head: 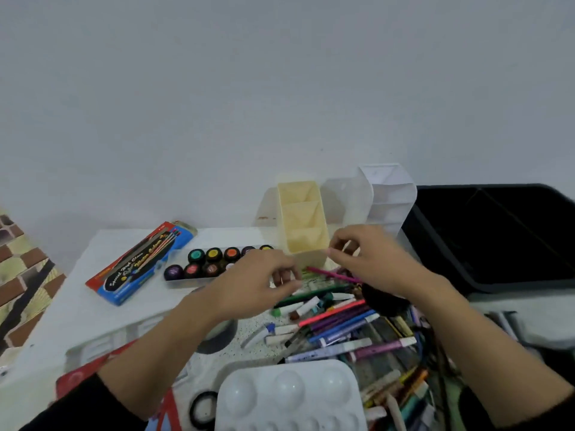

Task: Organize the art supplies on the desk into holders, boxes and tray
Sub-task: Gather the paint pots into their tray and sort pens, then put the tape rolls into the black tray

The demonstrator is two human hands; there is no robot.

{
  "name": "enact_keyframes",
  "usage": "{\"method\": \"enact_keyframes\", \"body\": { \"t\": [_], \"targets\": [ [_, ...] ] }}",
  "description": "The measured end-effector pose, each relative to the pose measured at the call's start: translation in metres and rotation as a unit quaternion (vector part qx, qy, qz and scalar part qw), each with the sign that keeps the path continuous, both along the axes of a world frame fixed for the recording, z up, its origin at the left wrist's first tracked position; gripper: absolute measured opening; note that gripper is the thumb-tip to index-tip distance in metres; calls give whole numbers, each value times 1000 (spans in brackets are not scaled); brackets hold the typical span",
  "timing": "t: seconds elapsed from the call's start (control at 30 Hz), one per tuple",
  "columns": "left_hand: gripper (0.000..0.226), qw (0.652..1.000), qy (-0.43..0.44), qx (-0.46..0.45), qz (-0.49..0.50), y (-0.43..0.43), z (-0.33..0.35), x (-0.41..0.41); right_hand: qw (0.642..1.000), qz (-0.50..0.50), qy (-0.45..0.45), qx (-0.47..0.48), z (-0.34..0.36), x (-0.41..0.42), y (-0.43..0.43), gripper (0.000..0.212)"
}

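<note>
A heap of markers and pens [342,328] lies on the desk in front of me. Behind it stands a yellow three-compartment holder [303,219], with a white holder [389,194] to its right. My left hand [258,284] hovers above the heap's far left edge, just left of the yellow holder's base. Its fingers are curled, and blur hides whether they hold anything. My right hand [367,259] is at the yellow holder's right front corner and seems to pinch a thin pale stick [347,245]. A pink pencil [333,274] lies just below that hand.
A tray of paint pots [214,262] and a blue-red colour pencil box [140,262] lie at the left. A white palette [289,396] and a black tape roll [202,409] sit near me. A black bin [497,237] fills the right side.
</note>
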State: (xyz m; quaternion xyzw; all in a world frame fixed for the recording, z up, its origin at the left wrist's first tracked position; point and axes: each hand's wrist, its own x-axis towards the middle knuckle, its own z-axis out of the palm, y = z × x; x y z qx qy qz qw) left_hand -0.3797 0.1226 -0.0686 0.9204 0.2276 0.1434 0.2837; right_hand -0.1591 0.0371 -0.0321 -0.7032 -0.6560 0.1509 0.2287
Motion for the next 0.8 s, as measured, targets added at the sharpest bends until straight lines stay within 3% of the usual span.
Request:
{"method": "enact_keyframes", "body": {
  "t": [0.13,0.27,0.4,0.5,0.8],
  "targets": [
    [17,998,62,1,-25,-24,-14,42,993,-49,-77,-76,3,58,-41,15],
    [28,991,120,50,-31,-40,-35,73,986,-21,-95,-133,-12,85,-70,13],
    [64,987,140,79,5,-48,-60,92,980,28,-131,-149,-36,89,-87,46],
    [74,980,167,109,13,-52,-69,98,984,30,-136,-107,-40,98,-91,30],
    [48,972,190,125,52,-59,-62,101,997,-66,-3,29,-7,145,-81,40]
  ]
}}
